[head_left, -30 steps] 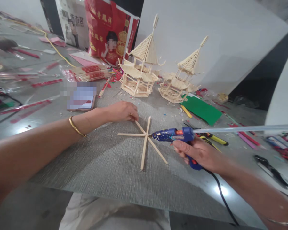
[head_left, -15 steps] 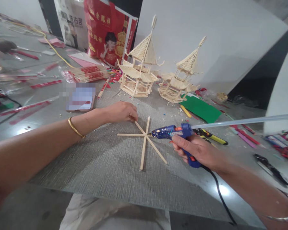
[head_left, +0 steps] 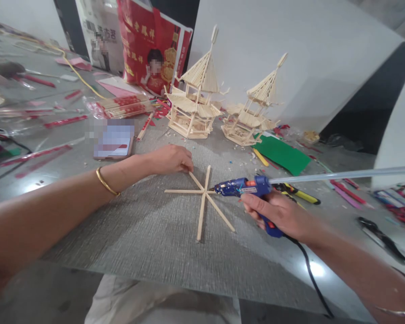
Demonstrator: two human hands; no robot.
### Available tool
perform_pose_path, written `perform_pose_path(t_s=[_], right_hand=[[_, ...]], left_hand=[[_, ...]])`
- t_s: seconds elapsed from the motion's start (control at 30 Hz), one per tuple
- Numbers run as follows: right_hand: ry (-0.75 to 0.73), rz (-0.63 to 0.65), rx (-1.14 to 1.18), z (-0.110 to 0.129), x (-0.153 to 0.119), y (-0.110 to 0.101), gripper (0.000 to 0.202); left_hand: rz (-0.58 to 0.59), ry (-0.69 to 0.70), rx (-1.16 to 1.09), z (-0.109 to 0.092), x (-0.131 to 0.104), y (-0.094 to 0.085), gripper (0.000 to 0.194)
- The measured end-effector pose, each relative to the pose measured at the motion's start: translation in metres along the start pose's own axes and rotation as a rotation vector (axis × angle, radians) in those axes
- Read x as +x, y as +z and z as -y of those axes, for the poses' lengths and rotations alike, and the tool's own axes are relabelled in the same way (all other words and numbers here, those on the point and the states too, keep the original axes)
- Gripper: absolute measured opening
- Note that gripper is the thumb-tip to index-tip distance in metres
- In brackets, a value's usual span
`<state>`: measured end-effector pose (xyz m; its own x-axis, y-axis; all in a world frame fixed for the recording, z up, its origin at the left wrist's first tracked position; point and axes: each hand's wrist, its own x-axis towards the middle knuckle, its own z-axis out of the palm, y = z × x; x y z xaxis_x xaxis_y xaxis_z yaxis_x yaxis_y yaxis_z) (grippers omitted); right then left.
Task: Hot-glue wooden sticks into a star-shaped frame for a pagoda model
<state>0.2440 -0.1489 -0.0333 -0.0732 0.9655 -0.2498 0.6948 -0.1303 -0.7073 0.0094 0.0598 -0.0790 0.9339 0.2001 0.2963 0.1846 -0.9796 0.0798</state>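
Several thin wooden sticks (head_left: 200,220) lie on the table like spokes of a star, meeting at one centre. My left hand (head_left: 173,159) is closed, its fingertips pinching the outer end of the upper-left stick (head_left: 196,181). In my right hand (head_left: 273,209) is a blue hot glue gun (head_left: 239,186), its nozzle beside the centre where the sticks meet. A long clear glue stick (head_left: 337,174) sticks out of the gun's back, and a black cord runs down from its handle. The gun's front hides part of the stick pointing right.
Two wooden stick pagodas (head_left: 193,108) (head_left: 250,112) stand at the back. A phone (head_left: 114,140) and bundled sticks (head_left: 126,106) lie left. Green paper (head_left: 283,154), a yellow-black cutter (head_left: 302,194) and black-handled pliers (head_left: 383,238) lie right. A red bag (head_left: 145,45) stands behind.
Almost nothing differs. The view has shifted very slightly; both hands, the glue gun and the sticks keep their places.
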Motion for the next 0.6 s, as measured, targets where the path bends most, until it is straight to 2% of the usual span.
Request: perform_pose_path(t_s=[0.2,0.37,0.6], right_hand=[[-0.045,-0.02,-0.029,0.0014,0.004,0.0018,0.05],[-0.029,0.022,-0.019,0.0021,0.0069,0.0054,0.05],[0.019,0.017,-0.051,0.0025,0.0017,0.0036,0.051]], left_hand=[[0.006,-0.002,-0.016,-0.0012,-0.0006,-0.0022,0.017],[-0.002,-0.002,-0.016,-0.001,-0.0003,-0.0013,0.017],[0.009,-0.021,-0.014,-0.0031,0.0001,-0.0026,0.015]])
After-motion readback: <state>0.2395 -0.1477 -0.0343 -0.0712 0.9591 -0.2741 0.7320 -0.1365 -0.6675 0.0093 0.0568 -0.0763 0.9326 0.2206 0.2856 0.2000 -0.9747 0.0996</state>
